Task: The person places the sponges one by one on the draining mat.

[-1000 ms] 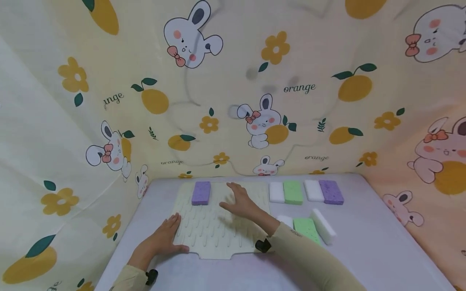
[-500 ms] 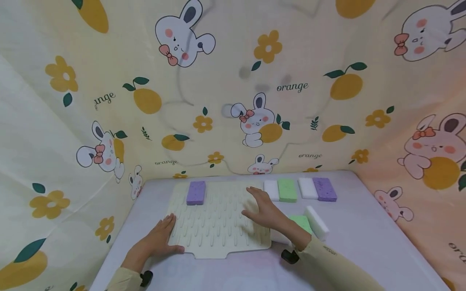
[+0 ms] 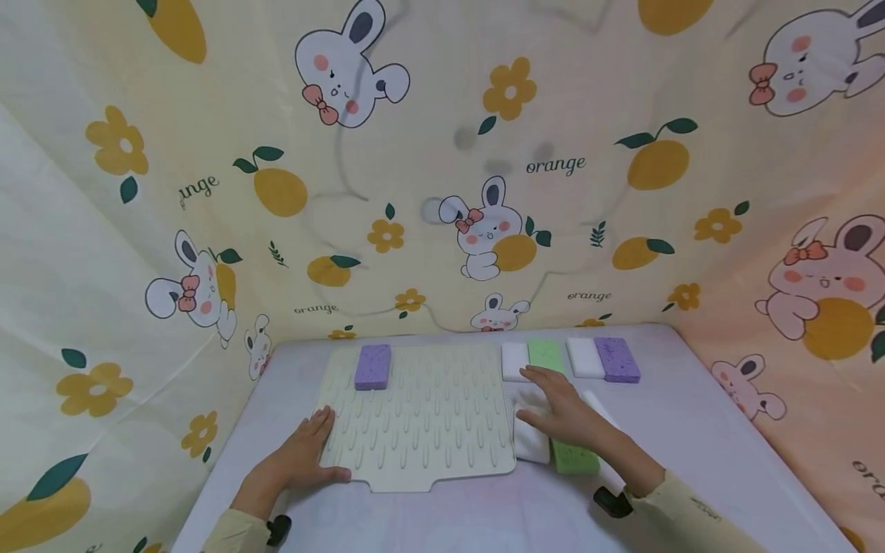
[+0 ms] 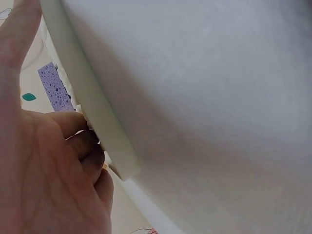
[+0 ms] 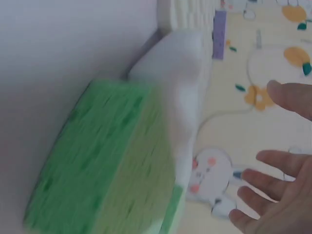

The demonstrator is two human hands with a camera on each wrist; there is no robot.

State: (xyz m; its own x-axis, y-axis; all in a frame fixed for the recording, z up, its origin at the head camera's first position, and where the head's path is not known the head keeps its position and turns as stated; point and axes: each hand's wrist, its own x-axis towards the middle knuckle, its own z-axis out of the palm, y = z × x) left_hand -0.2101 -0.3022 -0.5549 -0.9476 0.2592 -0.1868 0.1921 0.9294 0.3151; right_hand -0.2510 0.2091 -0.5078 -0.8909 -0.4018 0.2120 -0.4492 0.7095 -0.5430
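Observation:
A cream ridged board (image 3: 415,430) lies on the table with a purple sponge (image 3: 372,366) on its back left part. My left hand (image 3: 293,461) rests at the board's left edge, thumb at the front left corner; the left wrist view shows its fingers (image 4: 83,141) touching that edge. To the right of the board my right hand (image 3: 567,407) is over a white sponge (image 3: 531,442) and a green sponge (image 3: 575,458), fingers spread and holding nothing. Beneath the right forearm, a second white block (image 3: 600,407) is partly hidden.
At the back right stand two pairs: a white sponge (image 3: 515,362) beside a green one (image 3: 545,357), and a white sponge (image 3: 585,359) beside a purple one (image 3: 618,360). A patterned cloth (image 3: 442,153) walls the table at the back and sides.
My right hand has moved from over the board to the right, above the nearer sponges. The left hand has stayed at the board's edge. The head view shifted slightly at first.

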